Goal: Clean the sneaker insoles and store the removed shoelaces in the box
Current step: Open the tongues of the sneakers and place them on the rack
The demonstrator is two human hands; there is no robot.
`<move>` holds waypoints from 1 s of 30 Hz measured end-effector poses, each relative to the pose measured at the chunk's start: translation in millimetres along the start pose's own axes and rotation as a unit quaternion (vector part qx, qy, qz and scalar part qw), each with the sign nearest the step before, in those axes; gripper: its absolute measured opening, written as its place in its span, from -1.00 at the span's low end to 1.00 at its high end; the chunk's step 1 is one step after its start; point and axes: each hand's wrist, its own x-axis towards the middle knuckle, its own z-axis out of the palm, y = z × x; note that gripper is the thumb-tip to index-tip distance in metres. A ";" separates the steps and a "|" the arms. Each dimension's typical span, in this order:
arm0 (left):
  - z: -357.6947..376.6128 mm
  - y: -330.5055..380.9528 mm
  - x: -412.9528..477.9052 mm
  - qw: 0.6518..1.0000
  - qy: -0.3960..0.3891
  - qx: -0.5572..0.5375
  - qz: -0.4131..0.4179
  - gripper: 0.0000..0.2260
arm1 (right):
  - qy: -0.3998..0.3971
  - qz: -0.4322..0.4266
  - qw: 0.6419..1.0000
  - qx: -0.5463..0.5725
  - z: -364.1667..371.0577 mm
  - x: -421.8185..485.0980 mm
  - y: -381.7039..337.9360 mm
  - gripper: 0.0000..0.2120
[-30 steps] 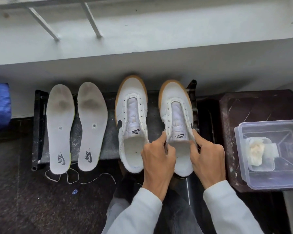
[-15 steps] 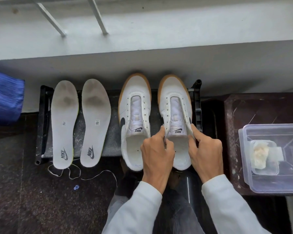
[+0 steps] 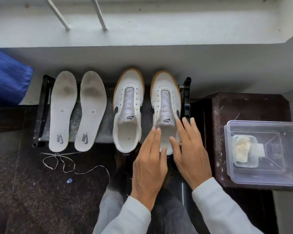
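Observation:
Two white insoles, the left insole (image 3: 62, 110) and the right insole (image 3: 90, 110), lie side by side on a black rack (image 3: 44, 108), both with grey stains near the toes. Beside them stand two laceless white sneakers, the left sneaker (image 3: 128, 108) and the right sneaker (image 3: 166, 105). My left hand (image 3: 150, 159) and my right hand (image 3: 189, 149) hover with straight fingers over the heel of the right sneaker, holding nothing. A thin shoelace (image 3: 63, 162) lies tangled on the dark floor below the insoles. A clear plastic box (image 3: 264, 152) sits at the right.
The box rests on a dark brown stool (image 3: 250, 105) and holds a smaller clear tub with a pale cloth (image 3: 242, 149). A small blue cap (image 3: 69, 180) lies on the floor. Blue fabric (image 3: 7, 78) hangs at the far left. A white wall ledge runs behind the rack.
Both hands have let go of the right sneaker's collar and drawn back, fingers now straight. The camera has tilted slightly.

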 end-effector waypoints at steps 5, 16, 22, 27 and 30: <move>-0.8 -16.0 -64.3 0.997 -0.001 0.075 0.015 -0.56 | -0.041 -0.086 0.993 -0.073 4.9 -46.6 2.5 -0.41; -9.7 -87.9 -201.7 0.979 -0.076 0.188 -0.005 -0.51 | -0.024 -0.200 0.975 -0.092 54.1 -161.2 1.4 -0.41; 3.8 -161.6 -289.3 0.942 -0.205 0.258 -0.070 -0.40 | -0.162 -0.193 0.948 -0.197 137.6 -223.8 20.9 -0.40; 43.1 -223.2 -343.4 0.919 -0.275 0.247 -0.142 -0.46 | -0.261 -0.137 0.937 -0.188 228.6 -260.9 49.8 -0.48; 80.7 -262.7 -365.6 0.904 -0.316 0.226 -0.181 -0.49 | -0.325 -0.108 0.921 -0.183 290.6 -276.5 73.7 -0.57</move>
